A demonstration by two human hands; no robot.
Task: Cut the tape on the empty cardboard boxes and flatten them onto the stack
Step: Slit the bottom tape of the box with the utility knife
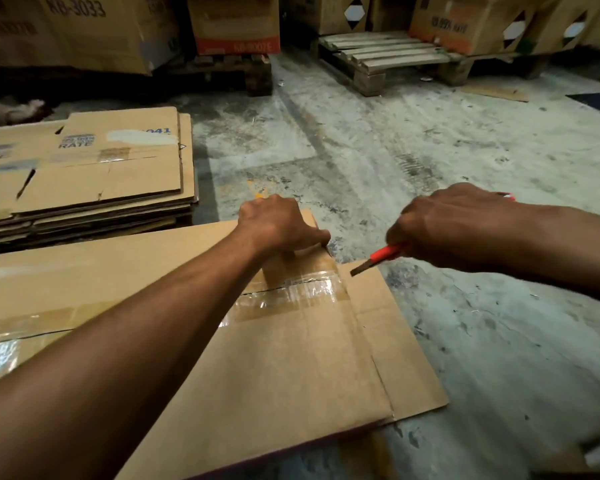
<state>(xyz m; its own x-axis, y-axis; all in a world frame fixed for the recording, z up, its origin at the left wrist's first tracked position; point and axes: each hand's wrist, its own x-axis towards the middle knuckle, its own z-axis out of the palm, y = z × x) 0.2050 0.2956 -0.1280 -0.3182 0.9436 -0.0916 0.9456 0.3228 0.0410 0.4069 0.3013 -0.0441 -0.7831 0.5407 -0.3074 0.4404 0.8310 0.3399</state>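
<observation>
A brown cardboard box [291,358] lies in front of me on the concrete floor, its top seam covered by clear tape [291,292]. My left hand [278,225] grips the box's far edge, fingers curled over it. My right hand [454,226] is closed around a red box cutter [381,256], whose blade tip sits at the right end of the taped seam, over a side flap. A stack of flattened boxes [94,174] lies on the floor to the far left.
A wooden pallet [388,57] sits at the back, with several printed cartons [236,22] on pallets along the rear wall. Bare, stained concrete floor [430,150] stretches between me and them. A loose cardboard scrap [496,90] lies at the back right.
</observation>
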